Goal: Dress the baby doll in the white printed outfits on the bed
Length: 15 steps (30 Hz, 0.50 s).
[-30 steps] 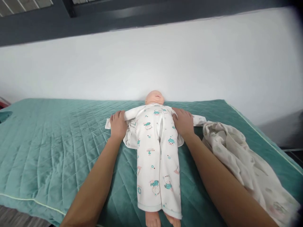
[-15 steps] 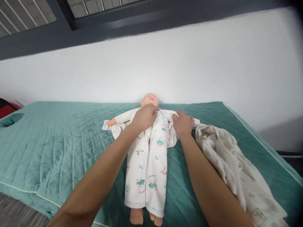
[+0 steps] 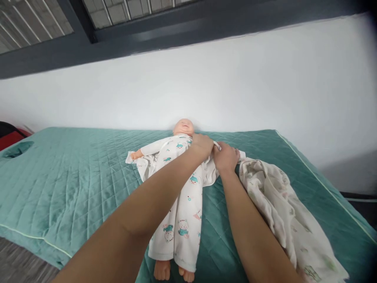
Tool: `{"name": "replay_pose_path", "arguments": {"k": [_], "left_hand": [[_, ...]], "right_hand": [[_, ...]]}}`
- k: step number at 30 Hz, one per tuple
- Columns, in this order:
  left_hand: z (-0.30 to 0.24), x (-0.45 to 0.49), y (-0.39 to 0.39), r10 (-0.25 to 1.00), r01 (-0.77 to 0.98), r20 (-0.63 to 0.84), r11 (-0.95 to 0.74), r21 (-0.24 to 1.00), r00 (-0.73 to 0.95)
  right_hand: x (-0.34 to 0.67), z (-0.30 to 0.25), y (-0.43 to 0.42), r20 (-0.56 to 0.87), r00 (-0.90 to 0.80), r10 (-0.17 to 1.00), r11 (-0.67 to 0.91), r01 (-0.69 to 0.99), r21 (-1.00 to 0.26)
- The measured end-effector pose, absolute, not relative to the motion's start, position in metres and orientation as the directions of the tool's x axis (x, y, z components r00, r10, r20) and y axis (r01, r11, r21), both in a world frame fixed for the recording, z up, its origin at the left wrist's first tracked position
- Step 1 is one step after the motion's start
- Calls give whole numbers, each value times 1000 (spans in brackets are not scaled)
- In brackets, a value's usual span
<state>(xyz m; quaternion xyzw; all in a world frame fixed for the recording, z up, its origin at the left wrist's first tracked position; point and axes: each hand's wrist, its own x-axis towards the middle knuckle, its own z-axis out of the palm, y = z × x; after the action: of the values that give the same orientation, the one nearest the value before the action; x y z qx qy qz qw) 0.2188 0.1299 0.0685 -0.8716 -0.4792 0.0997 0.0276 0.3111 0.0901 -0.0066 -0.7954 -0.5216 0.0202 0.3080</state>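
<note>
A baby doll [image 3: 183,126] lies on its back with its head toward the wall and its bare feet toward me. White trousers [image 3: 188,212] with a teal and pink cartoon print cover its legs. A white baby top [image 3: 209,173] is spread open under its body and arms. My left hand [image 3: 202,144] reaches across the doll's chest, fingers closed on the top near the shoulder; the fingertips are partly hidden. Beside it, my right hand [image 3: 226,157] grips the top around the doll's arm on the right. A white edge of cloth shows between both hands.
The doll rests on a green quilted bed cover [image 3: 88,188]. A crumpled cream printed cloth [image 3: 282,200] lies to the right, by my right forearm. Behind stand a white wall [image 3: 235,86] and a dark window frame [image 3: 153,39]. A red and black object [image 3: 11,137] is at far left.
My left hand has moved right, from the middle of the doll's chest to the shoulder next to my right hand. My right hand stays on the sleeve side. The view has shifted slightly.
</note>
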Motion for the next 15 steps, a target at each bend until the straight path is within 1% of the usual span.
{"name": "replay_pose_path", "arguments": {"k": [5,11,15], "left_hand": [[76,213,141,843,824,-169,-536,-186,511],[61,229,141,771,754,-223,-634,-173,596],[52,232,141,761,741,-190,-648,-179,620]], "right_hand": [[316,-1,89,254,514,819,-312,771,-555],[319,-5,90,220,522,824,-333,760,-557],[321,-8,92,229,508,830,-320,772,-549]]}}
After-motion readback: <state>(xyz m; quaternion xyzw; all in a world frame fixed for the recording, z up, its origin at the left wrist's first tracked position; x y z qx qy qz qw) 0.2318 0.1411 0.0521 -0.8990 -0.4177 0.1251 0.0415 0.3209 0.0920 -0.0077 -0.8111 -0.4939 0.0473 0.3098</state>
